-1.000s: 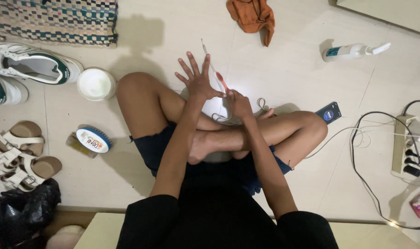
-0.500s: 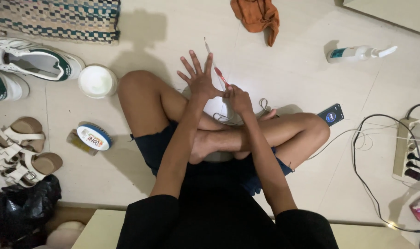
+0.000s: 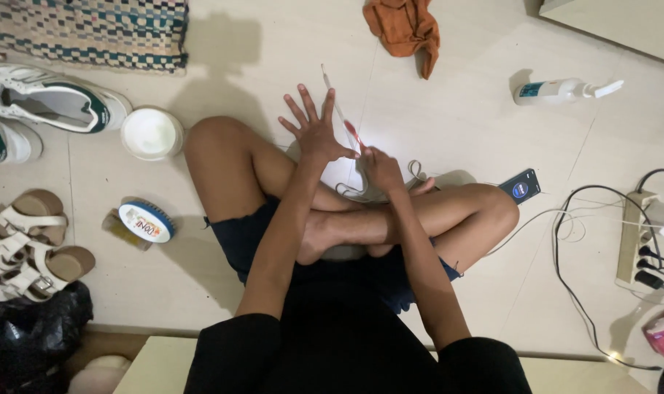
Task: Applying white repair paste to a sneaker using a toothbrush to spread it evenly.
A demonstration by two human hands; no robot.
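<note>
The white shoe sat in the person's lap, mostly hidden by crossed legs, laces hanging off it. The right hand was clamped on a red-and-white toothbrush angled over the shoe. The left hand stayed spread wide, fingers apart, gripping nothing; compared with a second earlier it barely shifted, so the scrubbing looked paused. A white tub and spray bottle lay on the floor nearby.

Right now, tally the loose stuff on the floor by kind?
Sneakers: 2
Sandals: 2
Bowl: 1
Cloth: 1
Spray bottle: 1
Power strip: 1
Total: 8
</note>
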